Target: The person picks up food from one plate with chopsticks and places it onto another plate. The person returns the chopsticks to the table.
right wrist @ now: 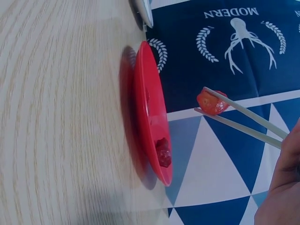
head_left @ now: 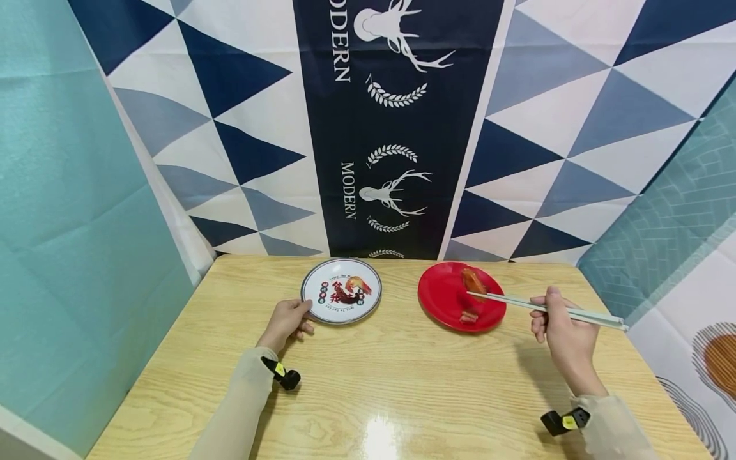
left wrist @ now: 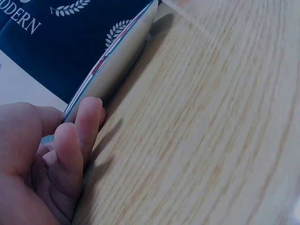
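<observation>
My left hand (head_left: 289, 321) pinches the near left rim of a round white plate (head_left: 330, 314) with a dark edge, thumb on top and fingers below. Lettering, dark red marks and an orange shrimp-like shape show on that plate; I cannot tell print from food. In my right hand (head_left: 566, 332) is a pair of pale chopsticks (head_left: 558, 309). Their tips grip a glossy orange-brown food piece (right wrist: 212, 102), which the right wrist view shows raised off the red plate (head_left: 439, 297). A smaller reddish-brown piece (head_left: 468, 317) lies on the near part of the red plate.
Both plates stand near the far edge of a light wooden table (head_left: 397, 370), apart from each other. Behind it hangs a patterned cloth (head_left: 397, 128). A teal panel (head_left: 86, 223) borders the left side, another cloth (head_left: 690, 287) the right.
</observation>
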The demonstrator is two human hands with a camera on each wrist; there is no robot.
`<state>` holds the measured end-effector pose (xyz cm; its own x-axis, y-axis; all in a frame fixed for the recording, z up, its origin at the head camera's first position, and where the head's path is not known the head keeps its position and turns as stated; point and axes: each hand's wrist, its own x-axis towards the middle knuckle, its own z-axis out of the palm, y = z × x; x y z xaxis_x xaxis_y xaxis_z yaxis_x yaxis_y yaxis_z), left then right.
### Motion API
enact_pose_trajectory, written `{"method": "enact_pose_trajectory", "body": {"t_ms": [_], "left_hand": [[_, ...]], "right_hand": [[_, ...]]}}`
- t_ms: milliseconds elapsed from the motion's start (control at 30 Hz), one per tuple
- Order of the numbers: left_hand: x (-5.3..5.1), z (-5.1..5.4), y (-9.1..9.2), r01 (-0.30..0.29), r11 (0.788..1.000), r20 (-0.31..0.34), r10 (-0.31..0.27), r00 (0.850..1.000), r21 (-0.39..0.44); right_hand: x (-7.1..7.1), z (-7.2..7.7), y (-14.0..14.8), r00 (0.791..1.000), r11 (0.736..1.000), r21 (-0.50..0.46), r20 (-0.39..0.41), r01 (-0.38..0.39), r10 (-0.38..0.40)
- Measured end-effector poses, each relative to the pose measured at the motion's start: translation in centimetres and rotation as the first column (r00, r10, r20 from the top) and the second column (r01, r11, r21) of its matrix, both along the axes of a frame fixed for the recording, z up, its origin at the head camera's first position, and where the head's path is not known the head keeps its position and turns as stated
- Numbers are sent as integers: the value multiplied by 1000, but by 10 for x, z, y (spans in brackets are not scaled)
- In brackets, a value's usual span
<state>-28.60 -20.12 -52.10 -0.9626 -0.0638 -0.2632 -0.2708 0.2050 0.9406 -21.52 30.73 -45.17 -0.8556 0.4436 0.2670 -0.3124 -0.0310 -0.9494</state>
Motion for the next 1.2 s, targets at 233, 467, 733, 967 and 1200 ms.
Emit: {"method": "enact_pose_trajectory", "body": {"t_ms": [233, 467, 733, 967, 1200], "left_hand": [[2, 1, 1, -7, 1000, 5, 7, 1000, 5], [2, 0, 1, -12, 1000, 9, 12, 1000, 2], [2, 0, 0, -10, 1000, 4, 10, 1000, 5], [1, -1, -1, -5, 1000, 0, 5, 1000, 3], [0, -2, 0, -5, 1000, -2, 5, 1000, 1]], "right_hand": [[4, 3, -2, 1000, 1000, 1, -13, 15, -14], [7, 5, -3, 998, 1000, 6, -57, 19, -18], [10, 10, -5, 997, 999, -42, -71, 11, -14], [10, 9, -5, 996, 999, -49, -87, 16, -21], [10, 9, -5, 995, 999, -41, -99, 24, -28]]}}
